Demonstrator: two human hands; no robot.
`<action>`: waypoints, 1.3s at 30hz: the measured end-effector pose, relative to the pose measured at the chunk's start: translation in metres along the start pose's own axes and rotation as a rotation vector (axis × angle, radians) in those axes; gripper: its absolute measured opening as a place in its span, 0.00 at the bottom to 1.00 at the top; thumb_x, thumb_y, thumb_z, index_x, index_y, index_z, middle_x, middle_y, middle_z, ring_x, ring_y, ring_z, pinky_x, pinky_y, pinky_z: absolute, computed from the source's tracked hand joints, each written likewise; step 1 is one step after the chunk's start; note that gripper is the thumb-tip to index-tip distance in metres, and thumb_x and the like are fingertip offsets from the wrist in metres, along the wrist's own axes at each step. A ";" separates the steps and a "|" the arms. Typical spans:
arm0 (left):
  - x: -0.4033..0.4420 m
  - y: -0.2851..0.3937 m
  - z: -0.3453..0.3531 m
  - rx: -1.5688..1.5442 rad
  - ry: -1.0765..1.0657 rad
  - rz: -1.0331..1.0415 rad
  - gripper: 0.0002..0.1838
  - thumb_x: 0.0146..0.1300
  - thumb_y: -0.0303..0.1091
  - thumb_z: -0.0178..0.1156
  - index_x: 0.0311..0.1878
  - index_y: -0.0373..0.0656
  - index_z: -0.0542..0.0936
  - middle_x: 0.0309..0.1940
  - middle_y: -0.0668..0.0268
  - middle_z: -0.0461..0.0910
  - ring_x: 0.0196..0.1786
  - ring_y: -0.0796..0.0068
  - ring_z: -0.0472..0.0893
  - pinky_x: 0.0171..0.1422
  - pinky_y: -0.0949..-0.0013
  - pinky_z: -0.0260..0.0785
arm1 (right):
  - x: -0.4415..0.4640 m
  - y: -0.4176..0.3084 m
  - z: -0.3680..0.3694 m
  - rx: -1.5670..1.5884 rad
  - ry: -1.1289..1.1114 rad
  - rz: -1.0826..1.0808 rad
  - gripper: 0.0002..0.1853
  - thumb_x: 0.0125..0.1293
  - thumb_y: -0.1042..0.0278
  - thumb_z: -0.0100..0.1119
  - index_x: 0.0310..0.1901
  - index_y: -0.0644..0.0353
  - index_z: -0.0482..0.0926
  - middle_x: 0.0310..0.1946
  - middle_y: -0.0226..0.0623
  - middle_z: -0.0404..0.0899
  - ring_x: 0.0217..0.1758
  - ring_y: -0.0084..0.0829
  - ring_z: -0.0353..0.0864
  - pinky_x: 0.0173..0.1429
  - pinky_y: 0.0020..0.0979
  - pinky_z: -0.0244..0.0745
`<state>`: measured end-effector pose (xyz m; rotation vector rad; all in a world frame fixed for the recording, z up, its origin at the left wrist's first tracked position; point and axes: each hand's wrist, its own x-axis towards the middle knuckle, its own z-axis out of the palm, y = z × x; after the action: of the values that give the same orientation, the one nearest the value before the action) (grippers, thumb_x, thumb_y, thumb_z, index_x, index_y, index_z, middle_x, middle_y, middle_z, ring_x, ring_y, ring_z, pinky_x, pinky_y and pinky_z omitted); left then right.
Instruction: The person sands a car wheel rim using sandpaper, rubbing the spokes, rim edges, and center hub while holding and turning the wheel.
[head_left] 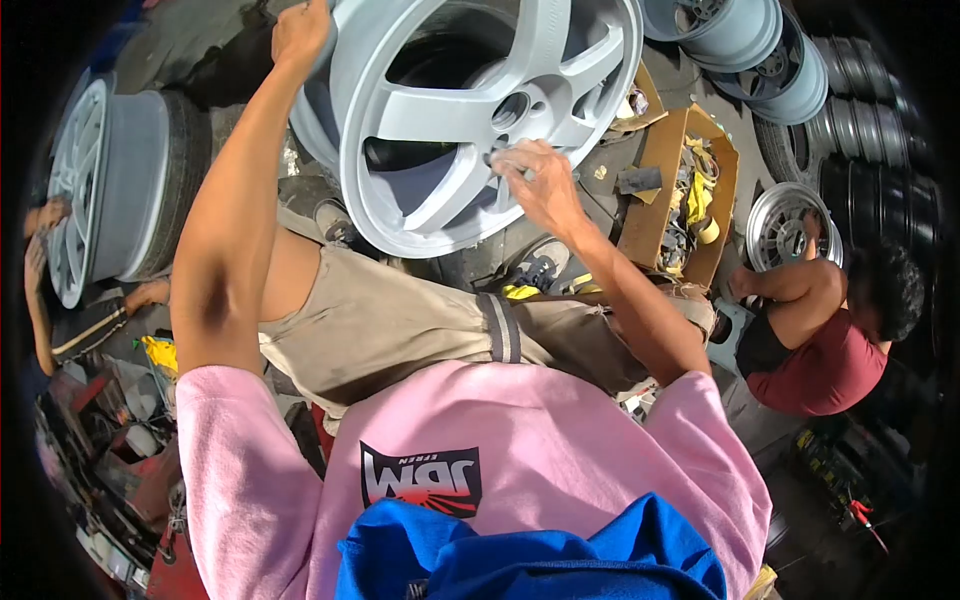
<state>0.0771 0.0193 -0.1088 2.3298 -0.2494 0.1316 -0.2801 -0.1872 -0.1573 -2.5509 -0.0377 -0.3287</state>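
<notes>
A large pale grey wheel rim (430, 112) with broad spokes stands tilted in front of me, at the top centre. My left hand (300, 35) is closed round the rim's outer edge at its upper left. Near the rim's hub, my right hand (537, 180) has its fingers bent together at a small hole beside the centre bore. Whatever those fingers pinch is too small to make out. Behind the spokes the inside of the rim looks dark.
An open cardboard box (640, 220) of scraps lies right of the rim. A co-worker in a dark red shirt (820, 365) crouches at right by a silver rim (780, 228). Another person's hands touch a rim with a tire (130, 190) at left. Stacked rims stand upper right.
</notes>
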 end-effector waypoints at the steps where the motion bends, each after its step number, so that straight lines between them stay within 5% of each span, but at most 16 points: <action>1: 0.000 0.002 0.002 0.008 0.023 -0.001 0.49 0.79 0.72 0.40 0.38 0.24 0.84 0.39 0.29 0.82 0.50 0.30 0.83 0.60 0.43 0.69 | 0.004 -0.015 -0.005 0.215 -0.016 0.206 0.10 0.64 0.74 0.67 0.45 0.54 0.92 0.43 0.37 0.89 0.49 0.41 0.85 0.59 0.40 0.79; 2: 0.001 0.003 0.003 0.009 0.017 0.006 0.49 0.79 0.72 0.40 0.38 0.24 0.84 0.39 0.29 0.82 0.50 0.30 0.83 0.60 0.43 0.69 | 0.005 -0.023 -0.007 0.435 -0.032 0.410 0.08 0.67 0.74 0.67 0.44 0.55 0.93 0.43 0.39 0.90 0.48 0.42 0.87 0.58 0.40 0.80; 4: 0.005 -0.001 0.002 -0.011 -0.028 -0.045 0.49 0.78 0.72 0.41 0.38 0.25 0.85 0.39 0.29 0.83 0.50 0.31 0.83 0.60 0.43 0.69 | 0.002 0.005 -0.014 0.269 -0.035 0.170 0.10 0.64 0.76 0.67 0.46 0.56 0.92 0.44 0.37 0.89 0.49 0.42 0.84 0.58 0.39 0.79; 6: 0.005 -0.002 0.003 -0.014 -0.033 -0.026 0.49 0.78 0.72 0.41 0.38 0.25 0.85 0.40 0.30 0.83 0.50 0.32 0.84 0.60 0.43 0.70 | 0.006 0.032 -0.030 -0.458 -0.133 -0.203 0.10 0.60 0.73 0.65 0.43 0.56 0.91 0.47 0.33 0.87 0.51 0.39 0.81 0.58 0.42 0.79; 10: 0.003 -0.002 0.002 -0.037 -0.022 -0.045 0.48 0.78 0.73 0.42 0.39 0.27 0.86 0.40 0.31 0.84 0.51 0.33 0.84 0.60 0.44 0.70 | 0.006 0.024 -0.022 -0.384 -0.067 -0.129 0.12 0.58 0.74 0.64 0.43 0.56 0.91 0.48 0.32 0.87 0.50 0.40 0.82 0.56 0.43 0.80; 12: 0.002 0.001 0.002 -0.015 -0.004 -0.039 0.49 0.77 0.74 0.42 0.40 0.28 0.87 0.41 0.32 0.84 0.52 0.33 0.85 0.61 0.44 0.71 | 0.008 -0.004 -0.007 -0.128 -0.037 -0.049 0.10 0.65 0.75 0.64 0.45 0.57 0.91 0.43 0.31 0.88 0.42 0.34 0.82 0.51 0.39 0.80; 15: 0.000 0.009 0.003 -0.008 -0.014 -0.075 0.49 0.77 0.74 0.41 0.42 0.29 0.88 0.43 0.32 0.85 0.55 0.33 0.84 0.63 0.44 0.71 | 0.042 -0.032 -0.015 1.287 0.145 0.753 0.07 0.76 0.72 0.65 0.48 0.62 0.90 0.39 0.29 0.87 0.33 0.18 0.75 0.39 0.26 0.71; 18: 0.005 0.000 0.003 0.034 0.027 -0.088 0.49 0.77 0.74 0.41 0.43 0.28 0.88 0.44 0.32 0.85 0.56 0.33 0.84 0.64 0.44 0.71 | 0.054 -0.053 -0.011 1.473 0.429 0.866 0.07 0.75 0.74 0.64 0.49 0.63 0.90 0.39 0.29 0.88 0.34 0.17 0.74 0.38 0.25 0.69; 20: -0.001 0.002 0.001 0.034 0.014 -0.083 0.49 0.77 0.74 0.41 0.43 0.27 0.88 0.45 0.32 0.85 0.58 0.32 0.83 0.65 0.44 0.71 | 0.029 -0.042 0.012 1.273 0.367 0.815 0.08 0.73 0.75 0.65 0.49 0.59 0.90 0.40 0.32 0.88 0.36 0.23 0.78 0.42 0.28 0.73; 22: -0.002 0.005 0.000 0.017 0.008 -0.064 0.49 0.77 0.74 0.41 0.43 0.28 0.88 0.45 0.32 0.85 0.56 0.32 0.83 0.64 0.44 0.71 | 0.001 -0.019 0.021 0.287 0.242 0.118 0.12 0.69 0.76 0.66 0.50 0.53 0.91 0.40 0.34 0.89 0.39 0.34 0.82 0.46 0.36 0.77; 24: -0.005 0.012 -0.002 -0.001 -0.002 -0.043 0.49 0.78 0.73 0.41 0.43 0.28 0.87 0.44 0.32 0.84 0.55 0.31 0.83 0.63 0.44 0.71 | -0.011 0.021 -0.010 -0.356 0.076 -0.150 0.13 0.63 0.72 0.66 0.48 0.49 0.91 0.41 0.33 0.86 0.47 0.40 0.83 0.56 0.41 0.78; 30: -0.003 0.006 -0.007 -0.019 -0.062 -0.004 0.48 0.79 0.72 0.40 0.38 0.28 0.85 0.39 0.32 0.83 0.49 0.31 0.82 0.59 0.43 0.69 | 0.009 0.050 -0.030 -0.691 0.020 -0.273 0.15 0.64 0.73 0.63 0.51 0.49 0.91 0.44 0.32 0.87 0.43 0.38 0.84 0.49 0.39 0.81; 33: 0.011 -0.005 0.001 -0.006 -0.052 -0.020 0.41 0.82 0.64 0.44 0.41 0.29 0.86 0.39 0.37 0.86 0.50 0.36 0.84 0.60 0.46 0.71 | -0.009 0.013 0.030 -0.429 0.226 0.114 0.15 0.67 0.74 0.68 0.55 0.55 0.90 0.47 0.35 0.90 0.38 0.31 0.87 0.40 0.33 0.79; 35: 0.030 -0.032 0.015 -0.007 -0.080 -0.109 0.56 0.69 0.83 0.43 0.53 0.27 0.88 0.56 0.34 0.85 0.66 0.41 0.82 0.73 0.51 0.67 | 0.006 -0.036 0.027 0.691 0.251 0.720 0.11 0.72 0.70 0.69 0.53 0.57 0.91 0.42 0.32 0.90 0.31 0.25 0.84 0.33 0.27 0.76; 38: 0.021 -0.013 0.008 0.038 -0.091 -0.131 0.52 0.71 0.80 0.45 0.55 0.30 0.88 0.58 0.40 0.86 0.66 0.46 0.83 0.70 0.52 0.71 | 0.025 -0.042 0.010 1.260 0.442 0.718 0.10 0.73 0.67 0.71 0.52 0.57 0.92 0.44 0.34 0.92 0.35 0.24 0.87 0.35 0.27 0.79; 39: 0.013 -0.005 0.003 0.016 -0.102 -0.162 0.52 0.71 0.81 0.40 0.58 0.38 0.89 0.61 0.41 0.85 0.70 0.40 0.79 0.74 0.48 0.67 | 0.034 -0.048 -0.001 1.113 0.560 0.819 0.10 0.75 0.67 0.68 0.53 0.58 0.92 0.44 0.31 0.91 0.36 0.24 0.87 0.37 0.26 0.80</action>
<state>0.0905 0.0188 -0.1121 2.3647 -0.1099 -0.0654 -0.2518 -0.1485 -0.1232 -1.1663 0.7763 -0.4848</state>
